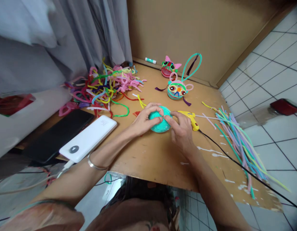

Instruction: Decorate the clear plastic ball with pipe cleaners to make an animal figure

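A turquoise dome wound from pipe cleaners point(160, 125) is between my two hands, above the middle of the board. My left hand point(148, 118) is wrapped round its left side, with the thumb and fingertips pressing on top. On the other side my right hand point(181, 128) presses the thumb and index finger against the dome's right edge. Whether a small piece is pinched under the fingertips is hidden. Just beyond the right hand lies a yellow hot glue gun point(193, 120) with a glue stick in its back.
Loose coloured pipe cleaners point(107, 83) are heaped at the left, straight ones point(242, 144) at the right. Two pipe-cleaner animal heads point(177, 91) and a glue stick tube point(150, 60) are at the back. A white power bank point(90, 138) and black phone point(61, 134) lie left. A black cord point(235, 160) crosses right.
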The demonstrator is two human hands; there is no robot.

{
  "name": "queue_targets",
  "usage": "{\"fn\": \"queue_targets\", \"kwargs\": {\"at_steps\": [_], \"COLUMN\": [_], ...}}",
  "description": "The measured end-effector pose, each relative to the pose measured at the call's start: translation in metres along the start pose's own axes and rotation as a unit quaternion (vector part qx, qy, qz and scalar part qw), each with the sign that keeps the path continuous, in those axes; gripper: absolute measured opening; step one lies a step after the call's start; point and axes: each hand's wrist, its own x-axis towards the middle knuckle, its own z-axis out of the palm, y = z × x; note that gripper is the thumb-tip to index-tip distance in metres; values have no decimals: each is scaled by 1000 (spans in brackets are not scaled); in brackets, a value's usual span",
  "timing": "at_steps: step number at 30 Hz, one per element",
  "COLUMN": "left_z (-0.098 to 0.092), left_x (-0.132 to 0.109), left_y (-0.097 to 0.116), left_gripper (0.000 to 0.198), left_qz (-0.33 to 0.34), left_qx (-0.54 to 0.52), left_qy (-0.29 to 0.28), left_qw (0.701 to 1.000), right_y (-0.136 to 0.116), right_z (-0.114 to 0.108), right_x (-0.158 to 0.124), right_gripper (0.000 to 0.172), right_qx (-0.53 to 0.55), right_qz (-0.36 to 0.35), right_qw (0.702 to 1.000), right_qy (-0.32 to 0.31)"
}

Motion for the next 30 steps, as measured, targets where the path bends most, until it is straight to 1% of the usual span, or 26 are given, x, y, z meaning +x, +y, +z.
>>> {"fn": "queue_targets", "kwargs": {"at_steps": [4,8,11,13,15,20,22,24,26,30], "left_z": [2,3,4,4,4,4,4,4,4,3], "left_x": [1,2,3,3,3,2,2,2,3,4], "left_y": [-2,-2,-2,-2,-2,-2,-2,-2,-2,-1], "left_gripper": [24,25,26,27,26,24,24,24,24,25], "left_qz": [0,-17,-33,-35,-33,-30,-27,-25,-26,-40], "left_qx": [-17,-19,-21,-28,-30,-19,-17,-14,-11,-7], "left_qy": [6,19,24,26,28,28,26,25,26,31], "left_qw": [1000,999,999,999,999,999,999,999,999,999], "right_y": [-2,-2,-1,-1,-1,-5,-9,-13,-16,-16], "right_z": [6,8,9,10,10,9,9,11,16,25], "right_x": [-3,-4,-5,-6,-7,-7,-4,-1,1,-1], "right_gripper": [51,54,58,59,56,51,46,40,38,48], "right_qx": [85,193,234,230,203,59,2,-28,-13,89], "right_qz": [44,75,94,89,71,38,26,18,28,62], "right_qw": [995,978,967,968,976,997,999,999,998,993], "right_qy": [7,13,35,42,39,26,29,37,46,56]}}
